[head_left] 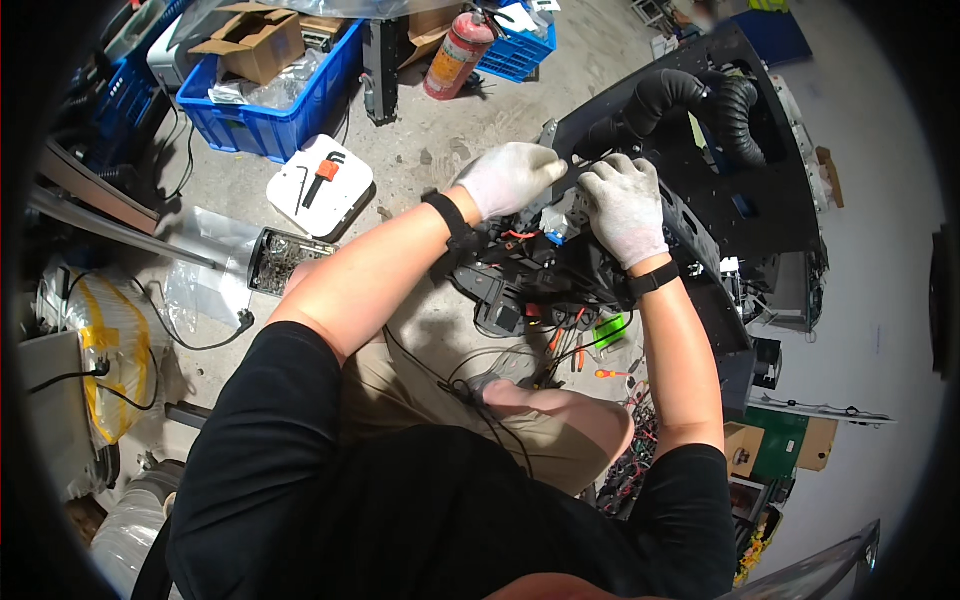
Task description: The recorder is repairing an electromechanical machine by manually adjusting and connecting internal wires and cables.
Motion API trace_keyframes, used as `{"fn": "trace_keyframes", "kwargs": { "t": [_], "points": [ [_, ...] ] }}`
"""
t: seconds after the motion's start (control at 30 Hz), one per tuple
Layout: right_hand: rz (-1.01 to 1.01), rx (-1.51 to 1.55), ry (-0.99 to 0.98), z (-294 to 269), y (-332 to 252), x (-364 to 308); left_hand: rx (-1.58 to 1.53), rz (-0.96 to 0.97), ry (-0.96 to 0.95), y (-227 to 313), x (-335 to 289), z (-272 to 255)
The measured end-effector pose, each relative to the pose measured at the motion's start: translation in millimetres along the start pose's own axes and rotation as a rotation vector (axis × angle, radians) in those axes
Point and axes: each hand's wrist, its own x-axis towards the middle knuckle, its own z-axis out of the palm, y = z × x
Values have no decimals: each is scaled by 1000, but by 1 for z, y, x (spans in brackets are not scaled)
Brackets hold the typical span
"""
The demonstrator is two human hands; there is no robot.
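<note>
Head view, left hand [515,178]: gloved, at the near edge of the black housing, thumb and fingertips drawn together; whether anything sits between them is hidden.
Right hand [625,208]: gloved, just beside the left, knuckles up, fingers curled downward; the view does not show what, if anything, they grip.
Black housing [775,215]: ahead and to the person's right, slanted, close to both hands.
Ribbed hose [668,92]: black, bending across the housing's far part.
Below the hands: dark parts and cables, one blue piece [555,238] among them.
Floor tools: a screwdriver [611,374] near a bright green object [609,331].
White-topped stand [347,196]: bears an orange-and-black hex key set [325,175].
Beyond: blue crate [240,130], red fire extinguisher [458,58].
</note>
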Motion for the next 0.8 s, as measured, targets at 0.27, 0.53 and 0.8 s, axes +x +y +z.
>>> {"fn": "trace_keyframes", "kwargs": {
  "t": [0.27, 0.53, 0.8],
  "points": [
    [13, -33, -6, 3, 4, -2, -81, -122, 62, 13, 2, -11],
    [14, -14, -5, 3, 1, 0, -18, -148, -40, -2, 5, -5],
    [6, -13, 6, 2, 4, -2, 65, 96, -35, 9, -6, -18]
  ]
}}
